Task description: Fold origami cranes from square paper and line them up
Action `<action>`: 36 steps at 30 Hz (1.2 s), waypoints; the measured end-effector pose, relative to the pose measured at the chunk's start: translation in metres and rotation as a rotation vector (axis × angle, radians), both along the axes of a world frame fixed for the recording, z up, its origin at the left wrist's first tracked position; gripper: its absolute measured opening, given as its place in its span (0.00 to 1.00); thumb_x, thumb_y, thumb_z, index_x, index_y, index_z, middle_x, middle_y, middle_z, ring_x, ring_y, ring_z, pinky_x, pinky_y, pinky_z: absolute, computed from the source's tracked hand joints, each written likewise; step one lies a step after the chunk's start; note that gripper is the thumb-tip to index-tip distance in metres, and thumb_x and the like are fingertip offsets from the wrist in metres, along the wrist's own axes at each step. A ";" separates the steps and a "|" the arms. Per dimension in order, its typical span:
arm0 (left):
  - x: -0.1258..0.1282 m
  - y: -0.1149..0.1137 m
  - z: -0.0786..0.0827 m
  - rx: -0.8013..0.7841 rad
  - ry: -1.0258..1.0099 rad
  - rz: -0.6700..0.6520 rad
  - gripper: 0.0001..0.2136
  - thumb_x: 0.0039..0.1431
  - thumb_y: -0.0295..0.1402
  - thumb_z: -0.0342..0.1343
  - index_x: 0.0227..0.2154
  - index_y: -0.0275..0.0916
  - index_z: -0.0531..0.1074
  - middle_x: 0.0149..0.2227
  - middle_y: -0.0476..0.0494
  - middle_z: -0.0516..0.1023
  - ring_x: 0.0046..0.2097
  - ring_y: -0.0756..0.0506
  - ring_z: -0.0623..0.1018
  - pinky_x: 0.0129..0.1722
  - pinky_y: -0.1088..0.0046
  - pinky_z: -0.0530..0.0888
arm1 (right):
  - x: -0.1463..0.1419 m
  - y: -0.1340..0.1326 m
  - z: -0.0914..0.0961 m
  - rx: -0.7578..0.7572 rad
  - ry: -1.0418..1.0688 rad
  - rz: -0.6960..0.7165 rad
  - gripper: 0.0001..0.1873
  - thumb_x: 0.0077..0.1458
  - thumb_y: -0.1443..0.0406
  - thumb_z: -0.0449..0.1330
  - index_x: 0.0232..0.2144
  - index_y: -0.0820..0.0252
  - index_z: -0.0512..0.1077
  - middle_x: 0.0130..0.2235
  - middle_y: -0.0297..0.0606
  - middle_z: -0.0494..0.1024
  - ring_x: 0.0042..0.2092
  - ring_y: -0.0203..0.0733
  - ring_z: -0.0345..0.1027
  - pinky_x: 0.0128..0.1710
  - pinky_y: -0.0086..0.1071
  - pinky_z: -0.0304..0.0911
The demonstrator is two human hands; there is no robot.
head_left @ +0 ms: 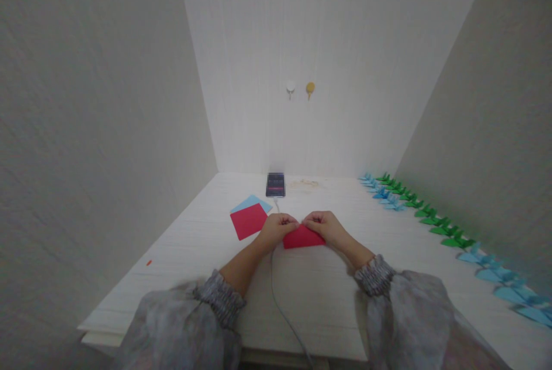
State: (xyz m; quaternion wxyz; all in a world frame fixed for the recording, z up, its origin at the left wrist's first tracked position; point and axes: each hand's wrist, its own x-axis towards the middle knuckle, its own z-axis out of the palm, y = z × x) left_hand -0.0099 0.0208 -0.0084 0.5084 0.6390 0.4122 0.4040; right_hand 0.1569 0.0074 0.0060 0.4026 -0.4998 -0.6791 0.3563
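My left hand and my right hand come together over a piece of red paper, which looks folded into a rectangle. The fingers of both hands pinch its far edge near the middle, thumbs on the paper and fingertips almost touching. Part of the paper lies hidden under the hands. Just left of my left hand, a flat red sheet overlaps light blue paper on the white table.
A phone stands by the back wall; its pale cable runs under my left hand to the front edge. Rows of folded green and blue paper figures line the right side. A small orange-red scrap lies left.
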 end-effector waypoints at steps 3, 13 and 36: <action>-0.002 0.002 0.000 0.000 -0.021 0.020 0.08 0.39 0.35 0.55 0.21 0.34 0.72 0.18 0.48 0.71 0.22 0.52 0.67 0.23 0.77 0.62 | 0.007 0.002 0.000 -0.023 0.042 -0.017 0.09 0.40 0.62 0.56 0.19 0.64 0.72 0.19 0.33 0.71 0.22 0.33 0.60 0.21 0.26 0.55; -0.003 0.000 0.002 -0.070 -0.101 -0.020 0.09 0.38 0.34 0.58 0.22 0.33 0.71 0.19 0.48 0.71 0.20 0.54 0.65 0.22 0.78 0.61 | 0.010 -0.003 0.007 -0.163 0.131 0.036 0.07 0.37 0.64 0.58 0.18 0.65 0.71 0.15 0.30 0.68 0.17 0.29 0.55 0.18 0.24 0.49; 0.001 -0.001 0.010 -0.176 -0.406 0.036 0.12 0.38 0.35 0.59 0.27 0.33 0.67 0.23 0.47 0.73 0.23 0.53 0.71 0.26 0.77 0.66 | -0.013 -0.008 0.002 -0.226 0.497 0.118 0.11 0.39 0.62 0.59 0.23 0.66 0.70 0.16 0.34 0.72 0.16 0.34 0.63 0.18 0.28 0.60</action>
